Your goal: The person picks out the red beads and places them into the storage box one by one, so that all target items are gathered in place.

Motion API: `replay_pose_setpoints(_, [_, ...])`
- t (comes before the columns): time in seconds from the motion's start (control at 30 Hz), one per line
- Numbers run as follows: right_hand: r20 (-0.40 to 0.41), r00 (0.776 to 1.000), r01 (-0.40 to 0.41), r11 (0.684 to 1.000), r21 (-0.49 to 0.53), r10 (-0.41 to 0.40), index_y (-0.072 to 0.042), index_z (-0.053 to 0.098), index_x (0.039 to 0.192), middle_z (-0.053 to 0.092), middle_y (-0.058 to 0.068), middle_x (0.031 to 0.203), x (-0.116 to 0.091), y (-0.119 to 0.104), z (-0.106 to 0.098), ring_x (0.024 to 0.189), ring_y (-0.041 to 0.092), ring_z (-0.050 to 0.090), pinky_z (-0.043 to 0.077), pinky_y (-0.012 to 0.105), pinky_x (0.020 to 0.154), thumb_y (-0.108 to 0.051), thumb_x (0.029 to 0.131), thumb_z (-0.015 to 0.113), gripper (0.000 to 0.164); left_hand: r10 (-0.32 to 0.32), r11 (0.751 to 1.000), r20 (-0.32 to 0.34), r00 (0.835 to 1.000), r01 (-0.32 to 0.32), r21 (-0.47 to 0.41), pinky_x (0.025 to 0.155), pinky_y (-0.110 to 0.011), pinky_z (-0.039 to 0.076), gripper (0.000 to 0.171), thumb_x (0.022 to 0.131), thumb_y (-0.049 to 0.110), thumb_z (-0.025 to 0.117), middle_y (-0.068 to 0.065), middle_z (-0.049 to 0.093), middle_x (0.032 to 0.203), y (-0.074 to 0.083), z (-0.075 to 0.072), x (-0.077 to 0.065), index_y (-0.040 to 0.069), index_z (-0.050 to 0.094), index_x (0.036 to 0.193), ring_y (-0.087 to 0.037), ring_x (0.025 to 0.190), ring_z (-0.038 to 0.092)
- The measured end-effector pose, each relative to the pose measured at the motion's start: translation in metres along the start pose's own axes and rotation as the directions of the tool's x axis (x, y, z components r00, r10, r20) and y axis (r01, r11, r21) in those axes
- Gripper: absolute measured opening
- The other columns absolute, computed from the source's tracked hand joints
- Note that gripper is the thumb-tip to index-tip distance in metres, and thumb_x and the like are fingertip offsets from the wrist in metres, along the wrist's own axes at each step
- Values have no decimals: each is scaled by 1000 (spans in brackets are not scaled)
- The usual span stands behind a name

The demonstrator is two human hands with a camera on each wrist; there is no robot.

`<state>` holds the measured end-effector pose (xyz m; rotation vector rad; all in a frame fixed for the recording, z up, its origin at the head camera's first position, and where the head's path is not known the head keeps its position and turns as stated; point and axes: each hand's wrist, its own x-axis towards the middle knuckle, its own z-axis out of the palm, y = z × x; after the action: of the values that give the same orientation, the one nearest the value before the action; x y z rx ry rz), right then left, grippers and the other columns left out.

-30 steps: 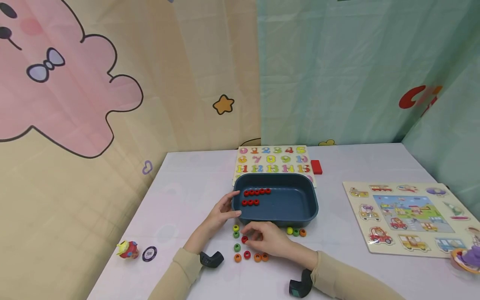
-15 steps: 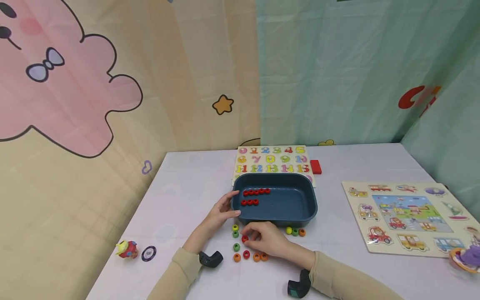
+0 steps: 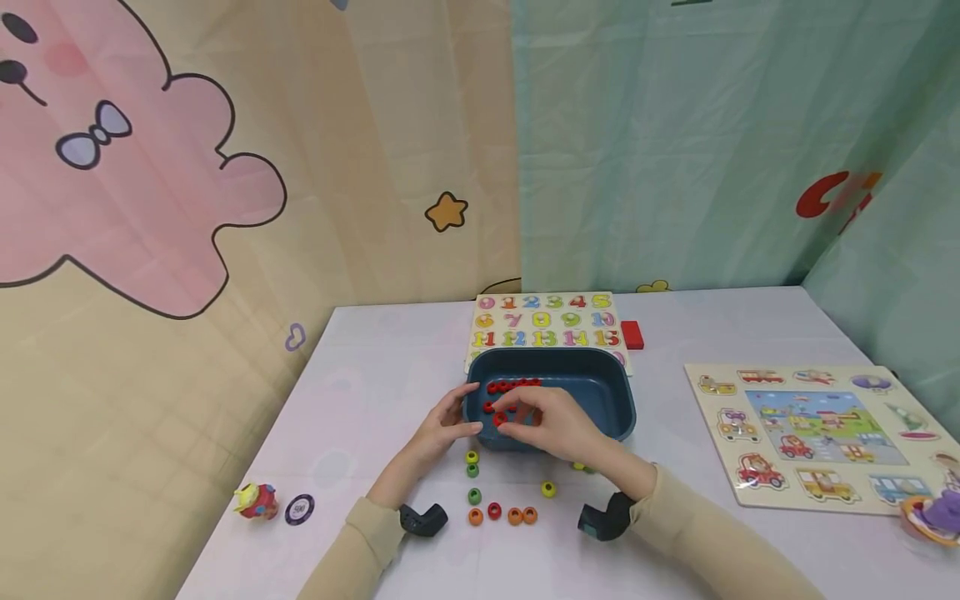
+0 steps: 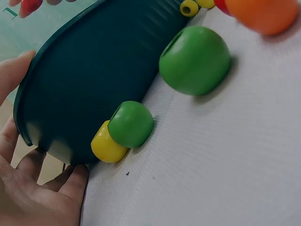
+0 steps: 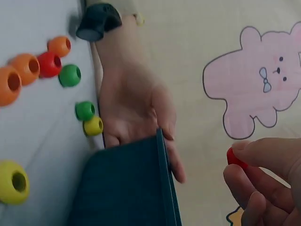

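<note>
A red bead [image 3: 500, 420] is pinched between thumb and fingertips of my right hand [image 3: 557, 423], held over the near left part of a dark blue tub [image 3: 603, 408]. My left hand [image 3: 433, 429] grips the tub's left end, its thumb and fingers spread around the wall and rim. Inside the tub lies a row of red beads [image 3: 504, 387]; a second, shorter row is partly hidden by the right hand. In the right wrist view the pinched bead [image 5: 235, 157] shows between thumb and finger, above the rim.
In front of the tub lie loose beads: green [image 3: 475, 497], red [image 3: 494, 510], orange [image 3: 515, 517] and yellow [image 3: 549, 489]. A number puzzle [image 3: 543, 321] lies behind the tub, and a vehicle puzzle [image 3: 825, 437] to the right. A toy figure [image 3: 257, 501] stands left.
My right hand has lifted a red bead off the table and carried it forward over the tub. A yellow bead that it covered now shows. My left hand stays put.
</note>
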<state>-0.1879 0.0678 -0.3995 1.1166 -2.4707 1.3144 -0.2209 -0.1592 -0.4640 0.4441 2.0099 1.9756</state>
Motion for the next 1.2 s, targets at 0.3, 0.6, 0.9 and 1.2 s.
replay_pose_setpoints(0.3, [-6,989,-150,989,-19,149,-17,63,101,63,-6,94,30,45,-23,72,7,56,49,24,60,-22,77,69,25,-3,1000,-9,1000,3,-26,104,-40,19,62,81,6,62,-1,20,145,-1,1,0,14,35,136,-21,132,18])
replay_pose_setpoints(0.6, [32,943,-327,941,-87,331,-15,65,98,63,-3,90,35,80,-16,70,10,54,47,23,60,-19,75,72,24,6,999,0,1000,-6,-36,104,-39,18,63,81,6,62,-2,20,146,-3,0,1,13,34,136,-21,132,17])
replay_pose_setpoints(0.9, [154,924,-327,932,-155,350,-11,64,96,64,-2,87,36,84,-7,68,9,54,47,23,62,-13,74,72,23,-37,999,9,999,37,-23,104,-38,19,62,84,1,58,-2,17,146,6,1,-1,11,30,138,-21,132,16])
replay_pose_setpoints(1.2, [180,914,-333,926,-179,364,-11,64,98,63,-2,89,36,86,-3,69,10,55,48,22,62,-13,74,72,26,-32,999,17,999,32,10,104,-38,18,62,84,3,56,-5,15,147,22,7,-9,8,27,139,-23,133,13])
